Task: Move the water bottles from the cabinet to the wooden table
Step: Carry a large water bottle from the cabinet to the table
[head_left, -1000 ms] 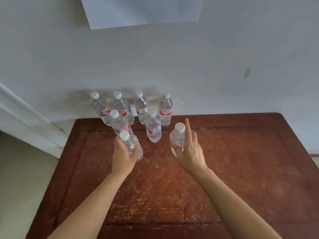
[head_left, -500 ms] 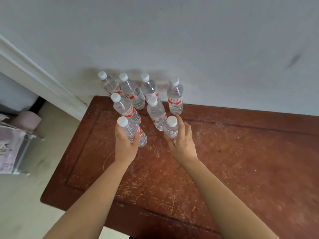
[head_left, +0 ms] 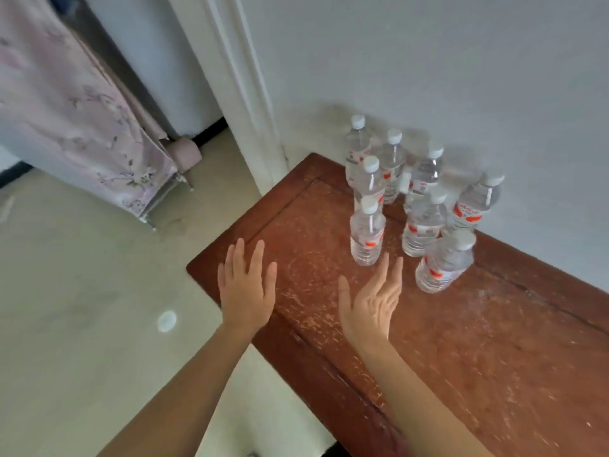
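Scratched reddish table (head_left: 461, 324) against a pale wall (head_left: 428, 61); eight bottles (head_left: 423, 225) clustered upright at its far left corner, close to the wall. Both hands empty above the tabletop, fingers straight and loosely spread. Left hand (head_left: 245, 285) palm down over the table's left edge, well apart from the bottles. Right hand (head_left: 369, 298) turned edge-on, thumb to the left, fingertips just beside the nearest bottle (head_left: 367, 240). Bare forearms reaching in from below. Floral cloth (head_left: 82, 110) at far left, over pale floor (head_left: 82, 291).

Water bottles (head_left: 408, 199) clustered on wooden table (head_left: 461, 341) against wall (head_left: 428, 61).
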